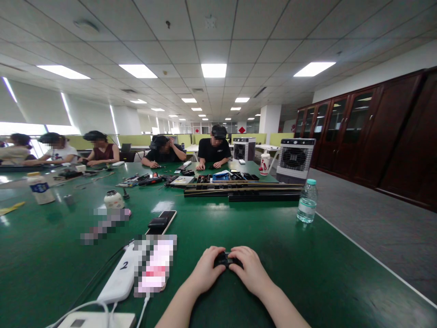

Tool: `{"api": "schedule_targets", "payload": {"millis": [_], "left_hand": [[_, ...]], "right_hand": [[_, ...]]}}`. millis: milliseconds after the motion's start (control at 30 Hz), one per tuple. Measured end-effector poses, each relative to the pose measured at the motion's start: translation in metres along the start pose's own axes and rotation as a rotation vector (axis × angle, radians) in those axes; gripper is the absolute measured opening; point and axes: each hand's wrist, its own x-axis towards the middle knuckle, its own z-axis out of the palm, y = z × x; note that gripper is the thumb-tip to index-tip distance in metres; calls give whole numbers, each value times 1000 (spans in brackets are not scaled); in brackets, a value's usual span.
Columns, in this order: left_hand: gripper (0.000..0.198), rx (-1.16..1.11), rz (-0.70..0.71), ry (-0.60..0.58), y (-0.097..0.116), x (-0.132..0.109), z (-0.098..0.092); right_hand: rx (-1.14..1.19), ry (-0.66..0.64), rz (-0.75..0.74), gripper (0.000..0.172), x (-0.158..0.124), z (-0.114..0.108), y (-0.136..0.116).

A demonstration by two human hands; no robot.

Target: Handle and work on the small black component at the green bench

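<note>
Low over the green table (191,223), a small black part (223,259) sits between my two hands. My left hand (209,269) grips its left side, fingers over the top and thumb at the near edge. On the other side my right hand (248,269) is closed round the right end in the same way. Fingers cover much of the part, so I cannot make out its exact kind.
To the left lie a white power bank (118,273), a charging phone (157,266) and a dark phone (169,221). A water bottle (307,202) stands near the right edge. Black rails (262,197) and tools lie farther back; several people sit beyond.
</note>
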Motion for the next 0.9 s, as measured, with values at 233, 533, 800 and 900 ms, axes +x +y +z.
{"api": "schedule_targets", "payload": {"millis": [233, 533, 800, 900], "left_hand": [[44, 1, -4, 4, 3, 0, -1], [43, 2, -8, 5, 5, -1, -2], [43, 10, 1, 7, 3, 0, 0], [44, -1, 15, 18, 3, 0, 0]], "right_hand": [[-9, 13, -15, 19, -1, -3, -4], [-8, -18, 2, 20, -1, -1, -5], [55, -5, 29, 19, 2, 2, 2], [64, -8, 42, 20, 1, 1, 2]]}}
